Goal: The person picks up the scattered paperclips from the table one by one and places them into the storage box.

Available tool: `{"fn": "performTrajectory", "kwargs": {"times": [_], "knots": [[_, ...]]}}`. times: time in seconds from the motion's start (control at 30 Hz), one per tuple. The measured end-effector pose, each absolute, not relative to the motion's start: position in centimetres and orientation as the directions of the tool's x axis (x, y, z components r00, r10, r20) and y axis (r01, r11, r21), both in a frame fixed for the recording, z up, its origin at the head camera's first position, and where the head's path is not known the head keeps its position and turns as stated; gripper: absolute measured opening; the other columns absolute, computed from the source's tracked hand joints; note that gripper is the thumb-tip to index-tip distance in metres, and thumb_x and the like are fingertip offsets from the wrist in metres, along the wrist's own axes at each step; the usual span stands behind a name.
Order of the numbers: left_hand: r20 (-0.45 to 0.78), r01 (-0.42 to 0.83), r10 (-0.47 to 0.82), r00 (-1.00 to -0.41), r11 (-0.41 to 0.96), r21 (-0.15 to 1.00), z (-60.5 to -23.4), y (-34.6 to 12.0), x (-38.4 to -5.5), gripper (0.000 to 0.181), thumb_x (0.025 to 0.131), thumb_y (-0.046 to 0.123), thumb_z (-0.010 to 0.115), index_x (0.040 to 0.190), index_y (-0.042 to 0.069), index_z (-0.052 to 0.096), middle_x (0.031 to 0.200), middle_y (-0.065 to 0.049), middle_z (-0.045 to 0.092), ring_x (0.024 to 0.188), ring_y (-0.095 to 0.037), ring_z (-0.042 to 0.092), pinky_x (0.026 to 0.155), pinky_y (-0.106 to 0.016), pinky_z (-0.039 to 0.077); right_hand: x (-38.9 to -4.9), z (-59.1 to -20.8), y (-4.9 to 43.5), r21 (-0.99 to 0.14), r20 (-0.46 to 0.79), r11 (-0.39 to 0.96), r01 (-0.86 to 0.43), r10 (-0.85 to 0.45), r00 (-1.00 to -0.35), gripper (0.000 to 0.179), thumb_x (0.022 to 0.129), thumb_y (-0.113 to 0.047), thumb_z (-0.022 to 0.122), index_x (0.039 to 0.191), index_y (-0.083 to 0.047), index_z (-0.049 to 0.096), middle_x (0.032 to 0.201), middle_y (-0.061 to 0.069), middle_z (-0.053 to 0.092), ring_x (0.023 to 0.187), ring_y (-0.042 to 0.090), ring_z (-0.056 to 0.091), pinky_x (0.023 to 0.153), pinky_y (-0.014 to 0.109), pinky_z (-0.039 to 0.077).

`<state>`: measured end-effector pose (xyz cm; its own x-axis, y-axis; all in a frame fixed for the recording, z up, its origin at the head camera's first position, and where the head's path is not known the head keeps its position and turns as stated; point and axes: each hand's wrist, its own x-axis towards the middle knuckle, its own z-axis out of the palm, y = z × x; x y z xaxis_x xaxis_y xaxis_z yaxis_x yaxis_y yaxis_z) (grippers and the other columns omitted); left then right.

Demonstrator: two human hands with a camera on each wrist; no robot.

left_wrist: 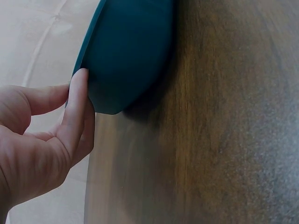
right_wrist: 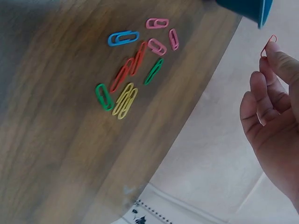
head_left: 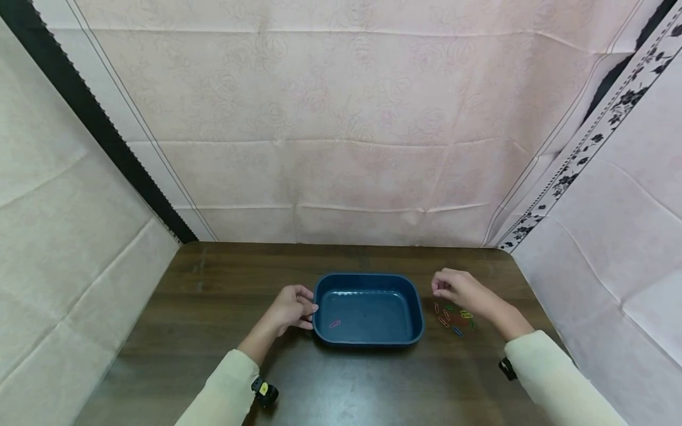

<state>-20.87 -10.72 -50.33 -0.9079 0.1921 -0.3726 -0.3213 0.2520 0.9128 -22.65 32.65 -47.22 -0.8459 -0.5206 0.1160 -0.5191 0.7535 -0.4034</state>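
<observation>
A dark teal rectangular tray (head_left: 373, 316) rests on the table in the middle of the head view. One pink paper clip (head_left: 334, 324) lies inside it, near the left end. My left hand (head_left: 294, 309) pinches the tray's left rim between thumb and fingers, plain in the left wrist view. To the right of the tray, my right hand (head_left: 465, 290) is raised over the table, pinching a red paper clip (right_wrist: 268, 46) by thumb and forefinger. Below that hand lie several loose clips: blue (right_wrist: 123, 38), yellow (right_wrist: 125, 101), green (right_wrist: 103, 97), red and pink.
The brown wooden table (head_left: 234, 296) ends at a pale cloth backdrop (head_left: 341, 177). More cloth hangs at the left (head_left: 64, 266) and right (head_left: 613, 248). Each wrist wears a small black camera (head_left: 264, 391).
</observation>
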Motion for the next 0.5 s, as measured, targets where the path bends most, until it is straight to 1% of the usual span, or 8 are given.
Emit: {"fn": "performTrajectory", "kwargs": {"times": [0.23, 0.4, 0.5], "knots": [[-0.367, -0.314, 0.193, -0.910, 0.254, 0.915, -50.2, -10.7, -20.7, 0.027, 0.098, 0.001, 0.067, 0.123, -0.005, 0.057, 0.101, -0.021, 0.066, 0.076, -0.024, 0.068, 0.066, -0.038, 0.066, -23.0, -46.9, 31.1, -0.407, 0.138, 0.708, -0.577, -0.577, -0.805, 0.013, 0.094, -0.008, 0.074, 0.091, -0.018, 0.066, 0.085, -0.009, 0.058, 0.075, 0.001, 0.053, 0.063, 0.021, 0.052], [-0.367, -0.315, 0.196, -0.909, 0.253, 0.915, -50.2, -10.7, -20.8, 0.027, 0.098, 0.000, 0.067, 0.123, -0.005, 0.057, 0.101, -0.021, 0.067, 0.075, -0.024, 0.068, 0.066, -0.038, 0.066, -23.3, -46.8, 29.9, -0.423, 0.106, 0.686, -0.591, -0.610, -0.785, 0.006, 0.096, -0.012, 0.073, 0.093, -0.014, 0.068, 0.088, -0.007, 0.060, 0.077, 0.001, 0.054, 0.065, 0.020, 0.053], [-0.365, -0.313, 0.199, -0.909, 0.250, 0.916, -50.3, -10.7, -20.8, 0.027, 0.098, 0.000, 0.067, 0.123, -0.005, 0.057, 0.101, -0.022, 0.067, 0.075, -0.024, 0.067, 0.065, -0.038, 0.066, -23.2, -46.6, 29.1, -0.439, 0.095, 0.671, -0.598, -0.627, -0.773, 0.005, 0.098, -0.015, 0.071, 0.095, -0.012, 0.069, 0.089, -0.006, 0.061, 0.078, 0.002, 0.054, 0.065, 0.021, 0.054]]}}
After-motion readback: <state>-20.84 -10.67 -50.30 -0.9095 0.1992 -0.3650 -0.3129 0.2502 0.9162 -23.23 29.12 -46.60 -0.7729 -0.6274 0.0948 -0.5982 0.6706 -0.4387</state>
